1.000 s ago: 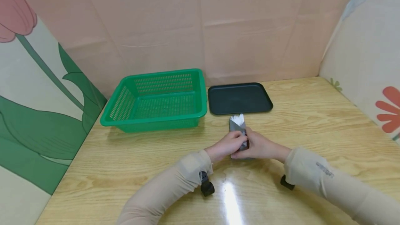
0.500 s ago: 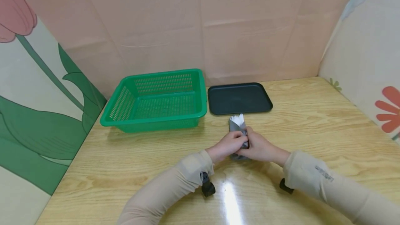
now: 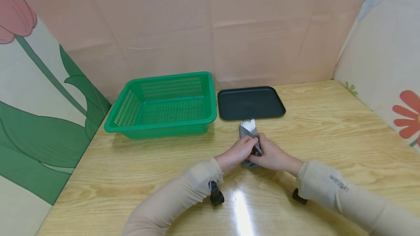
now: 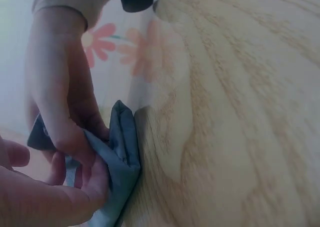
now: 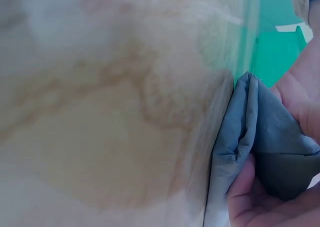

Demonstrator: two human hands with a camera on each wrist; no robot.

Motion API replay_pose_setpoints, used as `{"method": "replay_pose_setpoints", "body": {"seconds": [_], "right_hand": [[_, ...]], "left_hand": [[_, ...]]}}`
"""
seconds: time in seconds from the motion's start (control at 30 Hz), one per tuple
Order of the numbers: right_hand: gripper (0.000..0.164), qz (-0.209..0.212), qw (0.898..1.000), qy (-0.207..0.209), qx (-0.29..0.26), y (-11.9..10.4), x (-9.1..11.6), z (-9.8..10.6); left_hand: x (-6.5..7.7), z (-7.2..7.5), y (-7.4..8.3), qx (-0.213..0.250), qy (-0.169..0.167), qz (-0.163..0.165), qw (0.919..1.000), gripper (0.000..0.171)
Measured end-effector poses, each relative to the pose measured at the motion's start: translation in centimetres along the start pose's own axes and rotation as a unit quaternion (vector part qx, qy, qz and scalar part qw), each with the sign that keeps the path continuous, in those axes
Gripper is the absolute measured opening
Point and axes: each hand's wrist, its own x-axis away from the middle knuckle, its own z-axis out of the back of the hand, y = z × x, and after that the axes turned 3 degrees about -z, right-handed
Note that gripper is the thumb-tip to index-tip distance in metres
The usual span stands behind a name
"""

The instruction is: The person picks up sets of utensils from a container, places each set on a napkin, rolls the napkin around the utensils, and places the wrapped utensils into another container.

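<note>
A grey cloth napkin [image 3: 244, 133] lies on the table, folded around cutlery. From its far end stick out the tines of a fork [image 3: 245, 124] and a flat silvery tip [image 3: 252, 123], like a knife blade. My left hand [image 3: 238, 151] pinches the napkin from the left, fingertips meeting those of my right hand [image 3: 273, 155], which grips it from the other side. A raised fold of the napkin [image 5: 285, 137] stands between the fingers in the right wrist view. In the left wrist view, a pointed lower corner of the napkin [image 4: 124, 137] rises off the wood. The cutlery handles are hidden.
A green perforated plastic basket [image 3: 164, 128] stands at the back left of the wooden table [image 3: 328, 126]. Right of it lies a black tray [image 3: 251, 103], just beyond the cutlery tips. Behind the table hangs a pink cloth backdrop [image 3: 262, 28].
My right thumb has moved inward and up from the napkin's lower end. The flap between the hands has shifted, and the fingers are drawn closer together over it. Basket and tray stay put.
</note>
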Motion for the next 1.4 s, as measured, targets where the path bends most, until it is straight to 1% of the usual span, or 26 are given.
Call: {"method": "replay_pose_setpoints", "body": {"seconds": [0.07,0.13,0.17,0.23,0.27,0.3,0.33,0.4,0.47,0.5,0.57,0.63,0.7,0.87,1.07,1.1,1.2,1.3,1.4], "right_hand": [[0.057,0.002,1.000,0.001,0.003,0.0,0.0,0.0],[0.059,0.001,1.000,0.000,0.006,0.0,0.0,0.0],[0.060,0.001,1.000,-0.001,0.007,0.0,0.0,0.0],[0.062,0.003,1.000,0.001,0.008,0.0,0.0,0.0],[0.062,0.002,1.000,0.000,0.007,-0.1,0.1,0.0],[0.063,0.004,1.000,0.000,0.006,-0.1,0.1,0.1],[0.063,0.005,1.000,0.000,0.005,-0.1,0.1,0.1],[0.063,0.007,1.000,-0.001,0.006,-0.1,0.1,0.2],[0.064,0.006,1.000,-0.002,0.011,-0.1,0.1,0.3],[0.064,0.006,1.000,-0.002,0.013,-0.1,0.0,0.3],[0.065,0.005,1.000,-0.003,0.016,-0.1,0.0,0.3],[0.066,0.004,1.000,-0.005,0.016,-0.1,0.0,0.4],[0.067,0.002,1.000,-0.010,0.012,0.0,0.0,0.4],[0.069,0.000,1.000,-0.028,0.007,0.1,0.0,0.5],[0.071,0.001,0.999,-0.048,-0.007,0.4,0.0,0.8],[0.071,0.000,0.999,-0.051,-0.010,0.4,0.0,0.9],[0.072,-0.010,0.997,-0.071,-0.020,0.5,0.0,1.1],[0.072,-0.013,0.996,-0.084,-0.011,0.4,0.1,1.5],[0.073,-0.020,0.996,-0.089,-0.001,0.2,0.1,2.0]], "left_hand": [[0.0,0.4,-0.1,-0.018,0.010,-0.008,0.9998,0.030],[0.0,0.9,-0.5,-0.056,0.018,-0.024,0.9980,0.027],[0.0,1.3,-0.7,-0.083,0.017,-0.039,0.9957,0.025],[0.1,2.0,-1.1,-0.141,0.007,-0.067,0.9877,0.023],[0.3,2.3,-1.3,-0.173,-0.005,-0.082,0.9816,0.024],[0.5,2.6,-1.4,-0.210,-0.018,-0.095,0.9728,0.026],[0.7,2.8,-1.5,-0.248,-0.033,-0.106,0.9623,0.029],[1.2,3.0,-1.4,-0.324,-0.059,-0.127,0.9358,0.036],[1.7,2.9,-1.2,-0.396,-0.076,-0.138,0.9047,0.044],[1.8,2.9,-1.2,-0.425,-0.081,-0.144,0.8899,0.046],[2.0,2.7,-1.1,-0.469,-0.085,-0.153,0.8660,0.049],[2.1,2.5,-1.1,-0.497,-0.082,-0.159,0.8493,0.048],[2.1,2.3,-1.1,-0.516,-0.077,-0.164,0.8373,0.047],[2.0,1.9,-1.0,-0.538,-0.072,-0.157,0.8254,0.045],[2.0,1.5,-1.0,-0.552,-0.071,-0.152,0.8171,0.049],[2.0,1.5,-1.0,-0.553,-0.072,-0.150,0.8165,0.050],[2.1,1.5,-1.2,-0.560,-0.075,-0.149,0.8113,0.051],[2.1,1.5,-1.3,-0.569,-0.076,-0.148,0.8052,0.052],[2.2,1.5,-1.4,-0.573,-0.074,-0.147,0.8029,0.052]]}}
